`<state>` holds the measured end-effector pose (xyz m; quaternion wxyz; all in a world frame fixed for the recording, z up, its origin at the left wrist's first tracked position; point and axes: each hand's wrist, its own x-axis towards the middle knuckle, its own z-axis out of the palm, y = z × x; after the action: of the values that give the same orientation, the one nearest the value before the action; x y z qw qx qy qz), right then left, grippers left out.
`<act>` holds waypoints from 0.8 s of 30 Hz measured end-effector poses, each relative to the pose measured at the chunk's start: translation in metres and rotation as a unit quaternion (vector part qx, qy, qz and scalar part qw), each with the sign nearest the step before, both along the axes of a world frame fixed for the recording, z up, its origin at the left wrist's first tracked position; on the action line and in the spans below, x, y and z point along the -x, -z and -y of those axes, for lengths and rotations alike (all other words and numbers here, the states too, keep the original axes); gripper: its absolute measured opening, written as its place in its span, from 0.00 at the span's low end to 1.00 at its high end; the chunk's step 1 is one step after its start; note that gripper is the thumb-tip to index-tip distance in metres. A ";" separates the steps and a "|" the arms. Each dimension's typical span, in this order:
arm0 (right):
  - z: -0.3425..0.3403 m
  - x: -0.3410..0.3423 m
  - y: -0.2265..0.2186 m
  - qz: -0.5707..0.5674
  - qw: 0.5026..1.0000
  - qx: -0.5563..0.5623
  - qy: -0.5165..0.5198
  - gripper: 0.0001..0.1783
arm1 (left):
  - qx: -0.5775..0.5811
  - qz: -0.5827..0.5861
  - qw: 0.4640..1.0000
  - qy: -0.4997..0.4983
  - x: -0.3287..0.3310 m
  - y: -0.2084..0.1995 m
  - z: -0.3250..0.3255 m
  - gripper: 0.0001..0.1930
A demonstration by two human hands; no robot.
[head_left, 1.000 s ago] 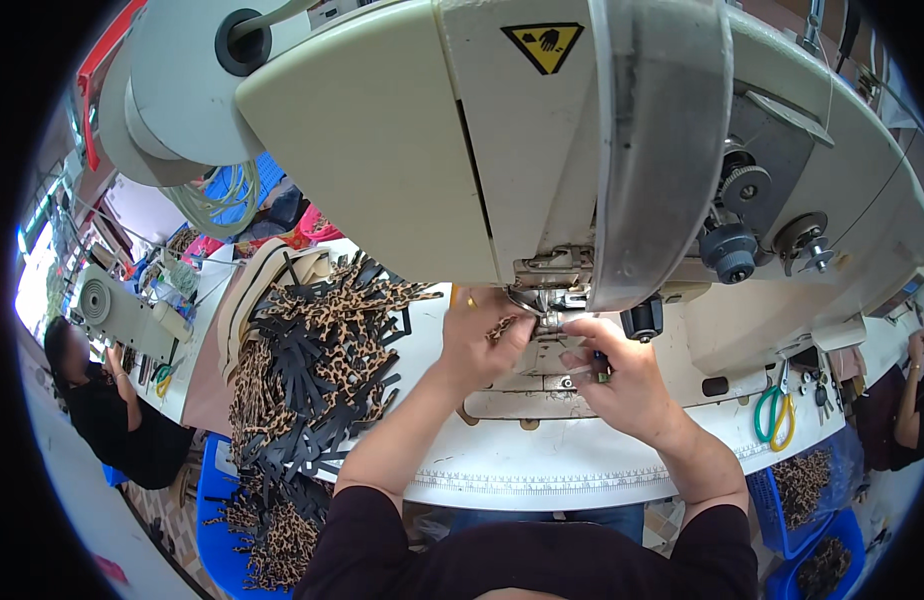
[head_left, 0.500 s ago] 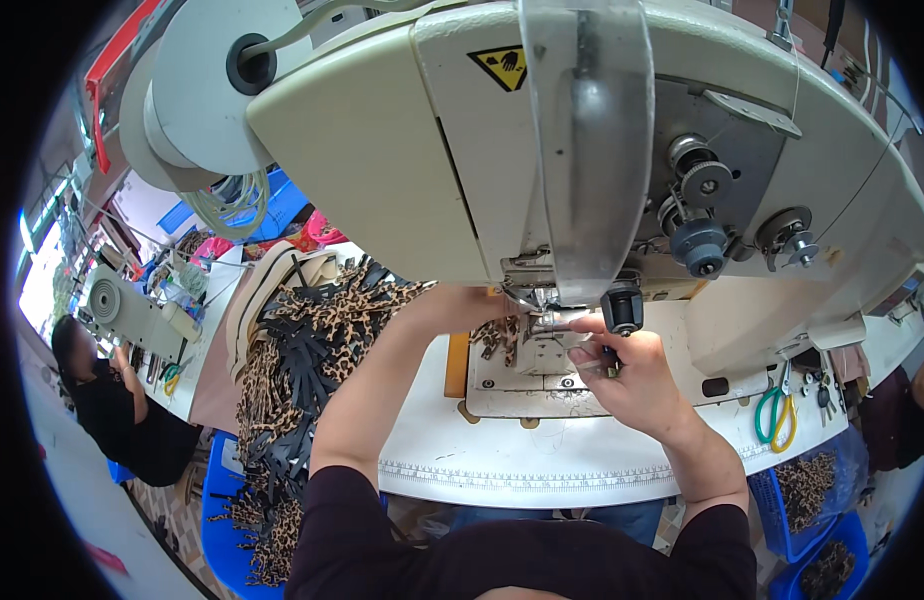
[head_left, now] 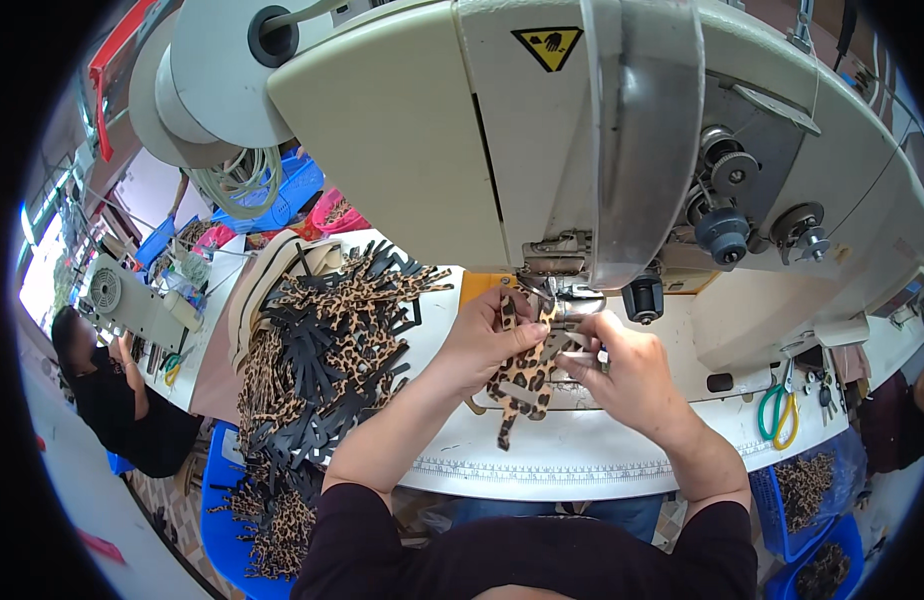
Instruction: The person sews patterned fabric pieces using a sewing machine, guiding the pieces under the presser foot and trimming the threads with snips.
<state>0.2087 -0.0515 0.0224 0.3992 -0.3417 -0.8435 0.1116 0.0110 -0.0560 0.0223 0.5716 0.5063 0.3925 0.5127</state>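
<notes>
the left hand [head_left: 487,335] and the right hand [head_left: 622,365] both pinched a leopard-print cut piece [head_left: 522,375], holding it under the presser foot [head_left: 554,300] of a cream sewing machine [head_left: 542,150], its lower end lying on the white table [head_left: 582,450]. a heap of similar leopard and black pieces [head_left: 322,340] lay to the left, and green-handled scissors [head_left: 777,415] sat at the right.
</notes>
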 end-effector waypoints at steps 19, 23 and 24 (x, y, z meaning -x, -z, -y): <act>-0.040 -0.012 0.018 -0.212 0.968 0.089 -0.097 0.11 | -0.103 -0.003 0.991 -0.090 -0.016 0.025 -0.038 0.18; -0.050 -0.013 0.017 -0.193 0.979 0.029 -0.063 0.07 | -0.131 0.055 0.986 -0.091 -0.019 0.017 -0.038 0.25; -0.052 -0.013 0.016 -0.195 0.979 0.035 -0.043 0.06 | -0.137 0.079 0.983 -0.094 -0.019 0.014 -0.039 0.22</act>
<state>0.2215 0.0007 0.0062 0.5389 -0.2907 -0.7588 0.2221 0.0302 -0.0173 0.0083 0.4753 0.4986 0.3179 0.6515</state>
